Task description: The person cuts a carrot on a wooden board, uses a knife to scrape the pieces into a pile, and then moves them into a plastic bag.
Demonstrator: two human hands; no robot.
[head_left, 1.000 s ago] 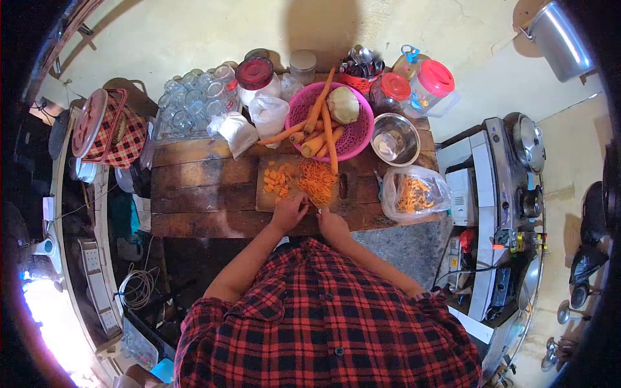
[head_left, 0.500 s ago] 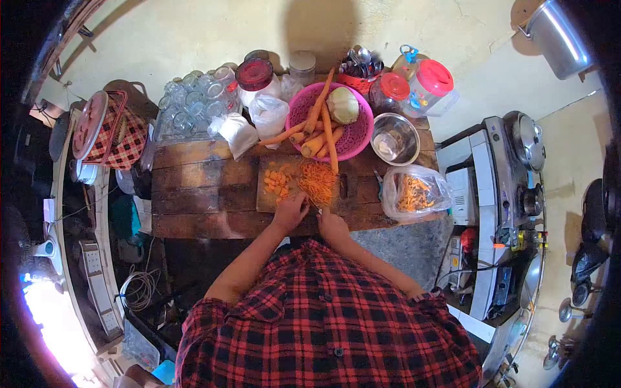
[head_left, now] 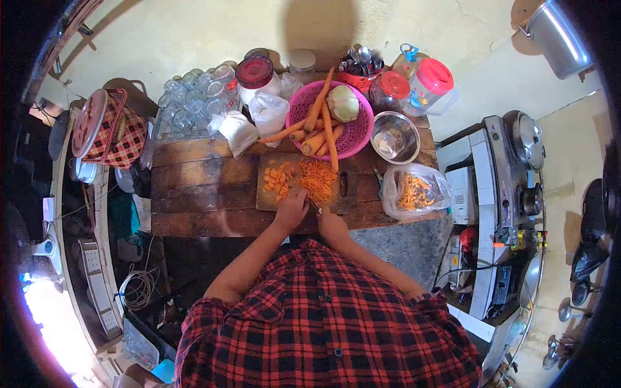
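Note:
A wooden cutting board (head_left: 264, 202) lies near the table's front edge. Chopped carrot pieces (head_left: 278, 180) rest on its left, and a heap of thin carrot strips (head_left: 317, 180) on its right. My left hand (head_left: 293, 208) is closed, its bent fingers pressed on the carrot strips at the heap's near edge. My right hand (head_left: 331, 224) is wrapped around the handle of a knife (head_left: 315, 207); the blade points toward the heap, close to my left fingertips. Much of the blade is too small to make out.
Behind the board, a pink basket (head_left: 363, 139) holds whole carrots and a cabbage (head_left: 343, 104). Right of it are a steel bowl (head_left: 414, 152) and a plastic bag (head_left: 440, 194) with cut carrot. Glasses (head_left: 194, 100), jars and white bags (head_left: 268, 115) line the back.
My left hand has shifted very slightly at the heap's near edge, its fingers less spread. My right hand keeps the knife in nearly the same place.

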